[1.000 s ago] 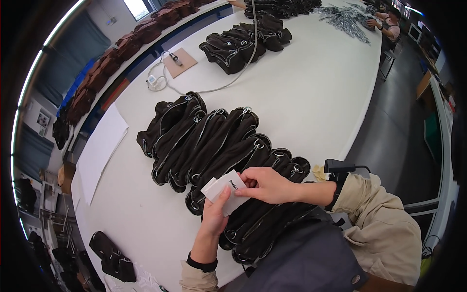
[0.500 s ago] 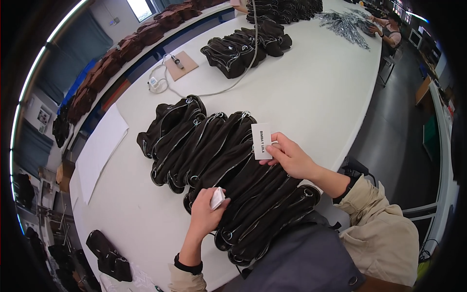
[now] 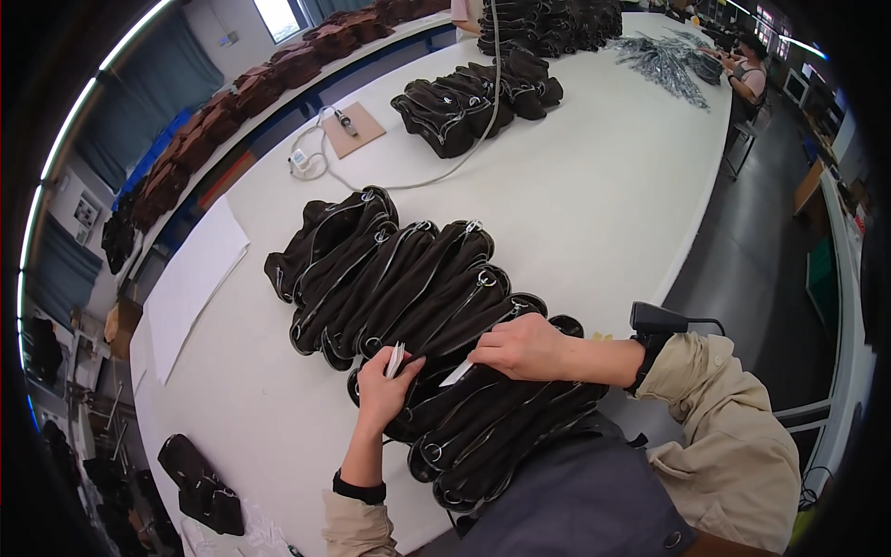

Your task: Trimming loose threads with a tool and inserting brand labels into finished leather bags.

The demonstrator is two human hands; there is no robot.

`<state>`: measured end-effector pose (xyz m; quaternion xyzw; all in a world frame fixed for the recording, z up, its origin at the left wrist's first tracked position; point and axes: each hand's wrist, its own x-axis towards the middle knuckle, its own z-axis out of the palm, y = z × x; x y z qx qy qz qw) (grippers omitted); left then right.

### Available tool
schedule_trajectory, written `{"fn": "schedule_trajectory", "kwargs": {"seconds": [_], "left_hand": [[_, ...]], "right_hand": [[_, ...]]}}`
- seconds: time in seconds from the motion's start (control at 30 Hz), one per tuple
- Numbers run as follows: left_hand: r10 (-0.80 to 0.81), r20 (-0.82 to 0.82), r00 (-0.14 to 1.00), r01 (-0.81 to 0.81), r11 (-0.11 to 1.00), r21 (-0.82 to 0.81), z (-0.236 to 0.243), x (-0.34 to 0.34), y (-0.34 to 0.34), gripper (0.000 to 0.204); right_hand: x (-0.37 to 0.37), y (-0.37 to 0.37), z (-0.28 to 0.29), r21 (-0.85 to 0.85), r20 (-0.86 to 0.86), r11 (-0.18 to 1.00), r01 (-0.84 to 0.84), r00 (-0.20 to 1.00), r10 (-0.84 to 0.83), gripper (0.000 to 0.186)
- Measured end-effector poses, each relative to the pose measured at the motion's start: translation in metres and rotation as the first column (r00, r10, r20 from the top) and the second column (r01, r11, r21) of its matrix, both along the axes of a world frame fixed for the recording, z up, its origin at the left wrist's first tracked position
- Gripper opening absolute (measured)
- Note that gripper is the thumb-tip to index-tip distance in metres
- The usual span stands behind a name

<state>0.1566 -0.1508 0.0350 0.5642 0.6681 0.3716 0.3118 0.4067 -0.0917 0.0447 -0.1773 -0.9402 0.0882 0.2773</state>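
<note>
A row of dark zippered bags (image 3: 408, 292), packed side by side, leans across the white table in front of me. Between the thumb and fingers of my left hand (image 3: 379, 397) is a small stack of white cards (image 3: 396, 359); this hand rests at the left side of one bag, its fingers close to the zip edge. My right hand (image 3: 531, 348) pinches a single white card (image 3: 458, 373), tilted with its lower end down at the dark fabric of a bag. Whether the card's tip is inside the bag's opening, I cannot tell. Silver rings and zip pulls show at the bag ends.
More dark bags (image 3: 445, 111) lie farther back on the white table (image 3: 594, 195). A cable (image 3: 436, 176) runs near a brown board (image 3: 355, 130). White sheets (image 3: 200, 283) and a dark pouch (image 3: 200, 487) lie at left. A person (image 3: 745, 79) sits far right beside silvery strips (image 3: 664, 65).
My right hand has moved left and down, bringing its card from above the bags to one bag's fabric. My left hand has shifted slightly up and left with the stack.
</note>
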Motion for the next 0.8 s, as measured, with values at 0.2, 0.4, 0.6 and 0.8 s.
{"fn": "schedule_trajectory", "kwargs": {"seconds": [0.2,0.4,0.6,0.8], "left_hand": [[0.022,-0.062,0.998,-0.027,0.997,-0.069,0.004,0.006,-0.004,0.022],[0.125,0.328,0.936,-0.092,0.989,-0.116,0.025,0.007,-0.019,0.031],[-0.153,0.829,0.537,0.145,0.985,0.089,0.063,0.052,-0.023,0.044],[-0.115,0.837,0.535,0.134,0.99,0.05,0.054,0.055,-0.027,0.045]], "right_hand": [[-0.031,0.01,-0.03,0.038,0.466,0.995,0.09,0.88,-0.097,0.011],[-0.041,-0.009,0.022,-0.792,0.092,0.609,0.055,0.995,0.03,0.023],[-0.043,-0.021,0.069,-0.879,-0.266,0.442,-0.182,0.954,-0.136,0.033],[-0.016,-0.011,0.051,-0.893,-0.218,0.417,-0.168,0.973,-0.075,0.021]]}}
